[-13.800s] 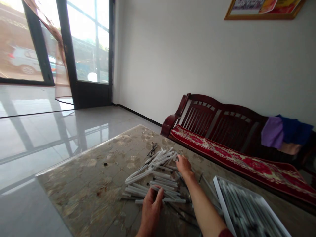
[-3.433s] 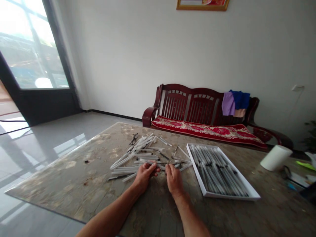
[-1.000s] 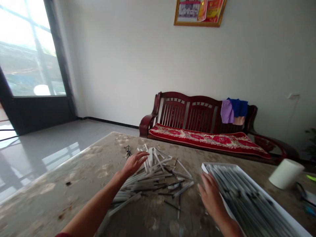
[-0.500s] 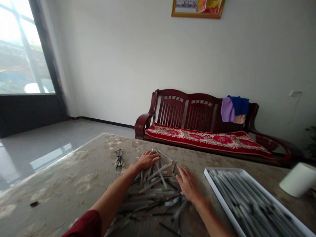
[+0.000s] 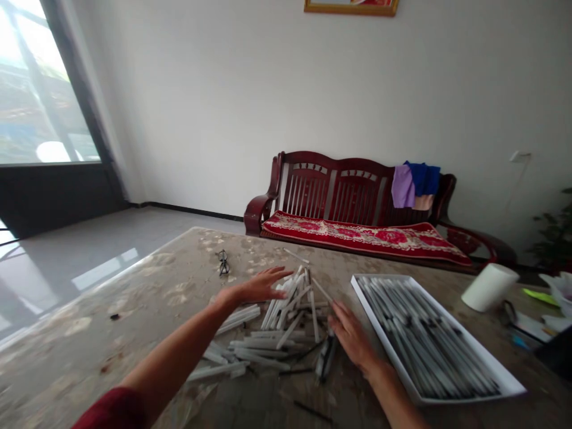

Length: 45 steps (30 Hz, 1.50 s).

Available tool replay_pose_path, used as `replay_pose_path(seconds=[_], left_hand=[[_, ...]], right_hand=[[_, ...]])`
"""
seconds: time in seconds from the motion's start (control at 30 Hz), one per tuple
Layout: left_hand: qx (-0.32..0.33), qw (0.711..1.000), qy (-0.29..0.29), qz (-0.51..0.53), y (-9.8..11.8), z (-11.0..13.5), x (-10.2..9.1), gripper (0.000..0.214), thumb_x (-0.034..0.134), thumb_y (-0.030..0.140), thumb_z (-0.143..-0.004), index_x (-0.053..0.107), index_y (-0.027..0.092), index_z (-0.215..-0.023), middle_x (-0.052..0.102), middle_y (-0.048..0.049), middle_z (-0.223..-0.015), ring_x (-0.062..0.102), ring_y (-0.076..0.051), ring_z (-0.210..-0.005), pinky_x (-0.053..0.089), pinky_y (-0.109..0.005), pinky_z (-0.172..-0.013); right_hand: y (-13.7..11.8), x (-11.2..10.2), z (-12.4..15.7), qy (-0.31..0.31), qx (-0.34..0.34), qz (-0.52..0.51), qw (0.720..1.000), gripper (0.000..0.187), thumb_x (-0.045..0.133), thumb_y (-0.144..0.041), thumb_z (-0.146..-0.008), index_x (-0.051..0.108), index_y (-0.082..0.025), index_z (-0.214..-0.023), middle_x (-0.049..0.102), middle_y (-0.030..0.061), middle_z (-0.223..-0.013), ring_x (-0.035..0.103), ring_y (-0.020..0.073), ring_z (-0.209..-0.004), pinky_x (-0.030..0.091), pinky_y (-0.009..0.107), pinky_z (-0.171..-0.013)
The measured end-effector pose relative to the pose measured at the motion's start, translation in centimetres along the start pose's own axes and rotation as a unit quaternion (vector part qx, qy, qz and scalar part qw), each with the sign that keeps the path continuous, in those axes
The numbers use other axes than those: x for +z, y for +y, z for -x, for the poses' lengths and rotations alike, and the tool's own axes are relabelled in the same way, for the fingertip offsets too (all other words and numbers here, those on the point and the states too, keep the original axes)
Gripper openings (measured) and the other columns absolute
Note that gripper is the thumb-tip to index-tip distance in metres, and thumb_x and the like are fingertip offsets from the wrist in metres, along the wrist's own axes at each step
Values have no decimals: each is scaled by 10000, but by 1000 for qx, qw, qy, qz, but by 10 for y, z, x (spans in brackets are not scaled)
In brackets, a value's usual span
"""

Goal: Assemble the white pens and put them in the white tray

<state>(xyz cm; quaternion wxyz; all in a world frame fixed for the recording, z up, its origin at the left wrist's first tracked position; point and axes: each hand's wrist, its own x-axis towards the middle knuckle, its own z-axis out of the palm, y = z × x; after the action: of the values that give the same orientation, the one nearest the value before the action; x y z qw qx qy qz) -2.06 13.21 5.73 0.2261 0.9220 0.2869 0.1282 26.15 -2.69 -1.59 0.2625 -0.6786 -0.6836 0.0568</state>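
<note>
A loose heap of thin white plastic tubes [image 5: 279, 339] with some dark parts lies on the stone-patterned table [image 5: 111, 304]. My left hand [image 5: 261, 285] is open with spread fingers, its fingertips at the heap's far left side. My right hand [image 5: 351, 341] is open and flat, its fingertips against the tubes at the heap's right edge. Neither hand holds anything. One stray tube [image 5: 295, 255] lies beyond the heap. A pair of black-framed glasses [image 5: 223, 263] sits to the far left of it.
To the right stands a white tray [image 5: 384, 339] packed with long tubes lying side by side. Beyond it are a white paper roll [image 5: 490, 287] and scattered papers [image 5: 529, 328]. A dark red wooden bench [image 5: 353, 185] with a red cushion stands behind the table.
My left hand has lifted off the heap, its fingers spreading. My right hand has shifted toward the heap's right edge. The view has turned, bringing the whole tray into sight.
</note>
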Motion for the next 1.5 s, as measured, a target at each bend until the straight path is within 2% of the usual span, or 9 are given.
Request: replay_pose_path(seconds=[0.07, 0.17, 0.3, 0.5, 0.87, 1.03, 1.13, 1.33, 1.5], left_hand=[[-34, 998, 11, -52, -8, 68, -11, 1001, 767, 604, -605, 341, 355, -1475, 313, -97, -1576, 275, -393, -1418, 246, -503, -1120], [-169, 973, 13, -154, -18, 169, 4, 1212, 832, 586, -455, 258, 355, -1497, 252, -140, -1591, 206, -452, -1426, 222, -589, -1098], [-244, 949, 33, -196, -19, 222, 46, 1184, 768, 663, -473, 277, 318, -1493, 280, -170, -1573, 211, -489, -1411, 224, -625, -1081], [-145, 969, 84, -181, 5, 151, 66, 1005, 650, 720, -637, 333, 289, -1488, 277, -179, -1574, 289, -442, -1393, 262, -582, -1086], [-56, 988, 56, -129, 53, 41, 89, 972, 737, 624, -635, 383, 264, -1465, 327, -198, -1545, 289, -390, -1409, 207, -571, -1115], [-71, 976, 146, -142, 61, 44, 96, 932, 793, 517, -631, 406, 268, -1441, 369, -199, -1517, 294, -410, -1396, 137, -651, -1102], [-20, 971, 208, -115, 69, 59, 103, 788, 804, 407, -659, 485, 288, -1370, 454, -154, -1453, 389, -379, -1328, 271, -586, -1076], [131, 985, 94, -54, 94, 72, 109, 105, 603, 247, -874, 687, 242, -935, 672, -29, -890, 618, -172, -833, 476, -256, -742], [120, 986, 110, -38, 95, 67, 109, 155, 538, 225, -909, 685, 227, -859, 662, -22, -833, 628, -151, -788, 471, -220, -711]], right_hand=[[-10, -9, 25, -11, -54, 2, 998, 629, 390, -582, -927, 430, -220, -1439, 424, 88, -1495, 365, 264, -1387, 337, 431, -1125], [-36, -12, 62, -30, -153, 28, 987, 885, 518, -728, -787, 295, -260, -1504, 320, 87, -1552, 264, 328, -1427, 274, 493, -1148], [-70, 0, 87, -72, -222, 57, 971, 993, 592, -726, -732, 176, -303, -1528, 226, 75, -1585, 253, 359, -1426, 258, 529, -1145], [-66, 9, 64, -44, -145, 122, 981, 738, 617, -431, -838, 314, -278, -1494, 252, 56, -1582, 182, 313, -1453, 176, 527, -1171], [-24, -8, 37, 49, -63, 110, 991, 482, 650, -282, -817, 581, -217, -1290, 593, 60, -1334, 413, 293, -1325, 320, 457, -1116], [-36, -16, 41, 104, -57, 77, 990, 414, 696, -235, -774, 628, -217, -1181, 634, 67, -1235, 489, 277, -1220, 371, 426, -1052], [-47, -17, 41, 111, -35, 79, 990, 278, 719, -248, -766, 668, -227, -1039, 670, 58, -1066, 557, 266, -1047, 431, 392, -925], [-54, -5, 37, 121, -32, 137, 983, 121, 668, -150, -813, 658, -254, -874, 662, 22, -863, 564, 248, -910, 421, 360, -819], [-43, -4, 41, 171, -53, 146, 973, 88, 602, -164, -881, 611, -244, -846, 642, 32, -863, 564, 236, -873, 423, 347, -789]])
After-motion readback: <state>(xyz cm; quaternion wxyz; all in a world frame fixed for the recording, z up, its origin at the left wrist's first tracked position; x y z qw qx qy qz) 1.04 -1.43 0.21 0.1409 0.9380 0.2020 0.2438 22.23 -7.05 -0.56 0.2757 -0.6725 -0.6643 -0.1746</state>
